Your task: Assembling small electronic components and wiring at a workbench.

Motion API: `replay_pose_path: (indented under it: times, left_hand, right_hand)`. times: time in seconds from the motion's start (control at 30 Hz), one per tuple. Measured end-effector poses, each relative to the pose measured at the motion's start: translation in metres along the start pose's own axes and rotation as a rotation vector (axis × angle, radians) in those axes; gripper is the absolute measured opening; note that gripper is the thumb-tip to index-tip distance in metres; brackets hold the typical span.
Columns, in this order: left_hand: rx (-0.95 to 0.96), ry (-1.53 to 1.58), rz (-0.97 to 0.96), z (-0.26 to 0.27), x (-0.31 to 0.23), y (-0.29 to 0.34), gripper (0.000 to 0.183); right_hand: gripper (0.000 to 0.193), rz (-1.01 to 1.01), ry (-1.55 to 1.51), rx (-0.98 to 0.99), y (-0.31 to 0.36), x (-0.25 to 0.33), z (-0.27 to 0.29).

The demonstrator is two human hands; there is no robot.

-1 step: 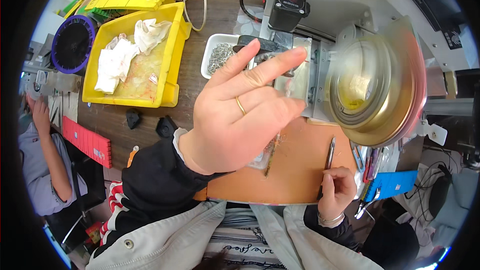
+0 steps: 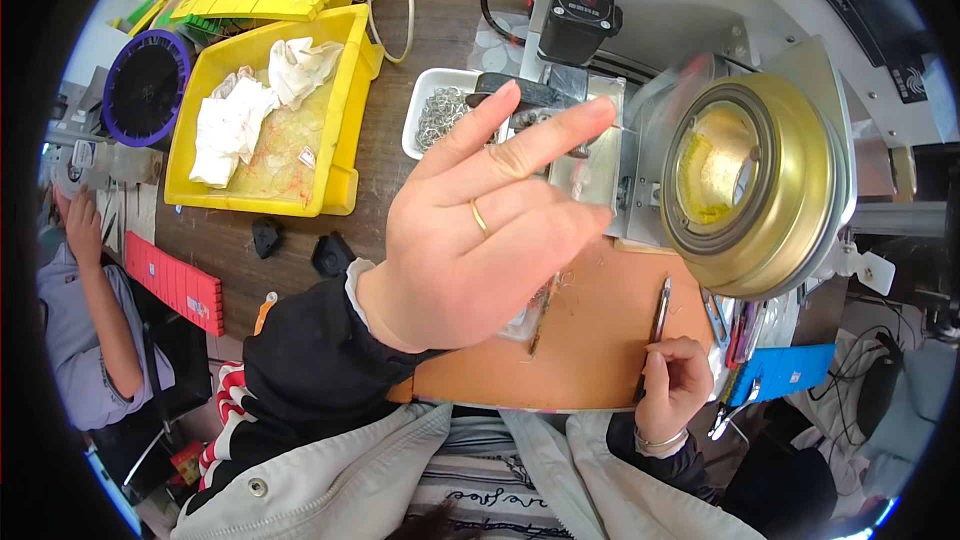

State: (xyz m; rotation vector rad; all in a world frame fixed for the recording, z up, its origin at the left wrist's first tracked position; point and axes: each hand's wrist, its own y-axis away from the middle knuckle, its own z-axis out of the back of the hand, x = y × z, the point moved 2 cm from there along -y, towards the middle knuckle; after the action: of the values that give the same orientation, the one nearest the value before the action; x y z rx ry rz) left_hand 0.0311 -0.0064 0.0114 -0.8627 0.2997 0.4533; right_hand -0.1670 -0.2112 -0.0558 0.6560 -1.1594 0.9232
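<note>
My left hand (image 2: pixel 465 225) is raised over the middle of the bench, back of the hand up, a gold ring on one finger. Two of its fingers stretch toward the machine, while the lower fingers press together at their tips; what they pinch, if anything, is hidden. Just past the fingertips are a small metal work plate (image 2: pixel 585 175) and a black bar-shaped part (image 2: pixel 530 92). Resting low on the orange-brown board (image 2: pixel 590 350), my right hand (image 2: pixel 678 385) is closed against a slim, dark, pointed pen-like tool (image 2: pixel 661 308). Right of centre hangs a gold ring-shaped housing (image 2: pixel 785 190).
A white dish (image 2: pixel 412 125) of small metal pieces stands behind my left hand. To the left is a yellow bin (image 2: pixel 345 140) holding white cloths. Several hand tools and a blue toothed strip (image 2: pixel 785 370) lie at right. Another person's arm (image 2: pixel 110 315) shows far left.
The gold housing at the right was smeared by motion and stands sharp now, its opening turned slightly. My left hand has shifted only a little. My right hand stays in place.
</note>
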Motion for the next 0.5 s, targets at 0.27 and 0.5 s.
replay_pose_path:
  times: [0.27,0.5]
  left_hand:
    - [0.017,-0.115,0.016,0.001,-0.004,0.006,0.019]
    - [0.043,-0.125,0.036,-0.001,-0.002,0.005,0.020]
  right_hand:
    - [0.005,0.048,0.093,0.052,0.001,-0.003,0.003]
    - [0.006,-0.019,0.016,0.027,0.001,-0.003,0.003]
